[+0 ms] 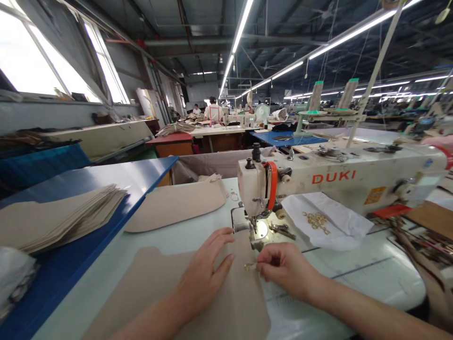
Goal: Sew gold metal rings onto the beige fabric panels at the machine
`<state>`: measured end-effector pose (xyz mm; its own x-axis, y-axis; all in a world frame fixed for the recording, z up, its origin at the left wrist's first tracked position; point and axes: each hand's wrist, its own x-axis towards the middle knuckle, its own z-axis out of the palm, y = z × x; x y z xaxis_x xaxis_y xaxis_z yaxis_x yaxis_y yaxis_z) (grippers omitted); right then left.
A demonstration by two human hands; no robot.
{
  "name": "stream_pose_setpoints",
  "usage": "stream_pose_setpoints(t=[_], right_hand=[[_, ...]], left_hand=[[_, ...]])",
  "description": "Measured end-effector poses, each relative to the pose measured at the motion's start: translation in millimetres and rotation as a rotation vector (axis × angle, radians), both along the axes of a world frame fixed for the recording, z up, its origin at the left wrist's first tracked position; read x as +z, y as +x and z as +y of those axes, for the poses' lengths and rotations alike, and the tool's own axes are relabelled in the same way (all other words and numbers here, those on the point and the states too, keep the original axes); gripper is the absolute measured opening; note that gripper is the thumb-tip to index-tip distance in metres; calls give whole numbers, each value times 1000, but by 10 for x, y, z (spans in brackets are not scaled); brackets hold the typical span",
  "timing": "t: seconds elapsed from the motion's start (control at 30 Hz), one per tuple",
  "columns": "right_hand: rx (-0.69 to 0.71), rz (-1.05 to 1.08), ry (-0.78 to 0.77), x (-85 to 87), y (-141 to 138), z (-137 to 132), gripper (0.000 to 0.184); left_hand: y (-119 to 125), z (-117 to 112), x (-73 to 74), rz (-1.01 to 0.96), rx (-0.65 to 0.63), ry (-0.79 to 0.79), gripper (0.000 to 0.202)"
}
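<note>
A beige cut panel [148,288] lies flat on the pale sewing table in front of me. My left hand [205,274] rests on it palm down, fingers stretched toward the presser foot [255,231] of the white DUKI sewing machine [339,182]. My right hand [283,269] is pinched on a small gold metal ring [249,266] at the panel's right edge, just below the needle. A second beige panel [177,205] lies farther back on the table.
A stack of beige panels [60,217] sits on a blue table [88,245] at left. White paper with several gold rings [316,221] lies under the machine arm. Straps and clutter fill the right edge [424,241]. People work at distant tables [214,113].
</note>
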<state>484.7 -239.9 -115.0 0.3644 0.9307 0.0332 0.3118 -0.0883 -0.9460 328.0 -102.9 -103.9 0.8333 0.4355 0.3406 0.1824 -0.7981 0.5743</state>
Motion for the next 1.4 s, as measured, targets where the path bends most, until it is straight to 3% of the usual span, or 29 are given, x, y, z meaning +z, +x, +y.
stream_pose_setpoints(t=[0.17,0.27,0.5,0.63,0.8,0.9,1.2,1.4], right_hand=[[-75,212,-117,19,178,-155,7],[-96,247,-200,43,205,-77,10],[-44,280,-285,98,101,407,18],[-24,272,-330,114,96,510,23],[-5,247,-372,138,124,509,24],[14,226,-384,152,139,509,24],[95,46,-427,174,204,562,26],[16,-353,-169,81,239,324,16]], left_hand=[[108,-19,-239,189,-36,182,42],[77,-80,-286,197,-29,209,42],[-29,-123,-273,196,5,163,43],[-7,-109,-214,123,17,113,37],[179,-106,-125,-15,-27,275,14],[282,-116,-121,-54,-76,369,20],[384,-120,-155,-57,-77,400,21],[394,-94,-178,-40,-66,392,19]])
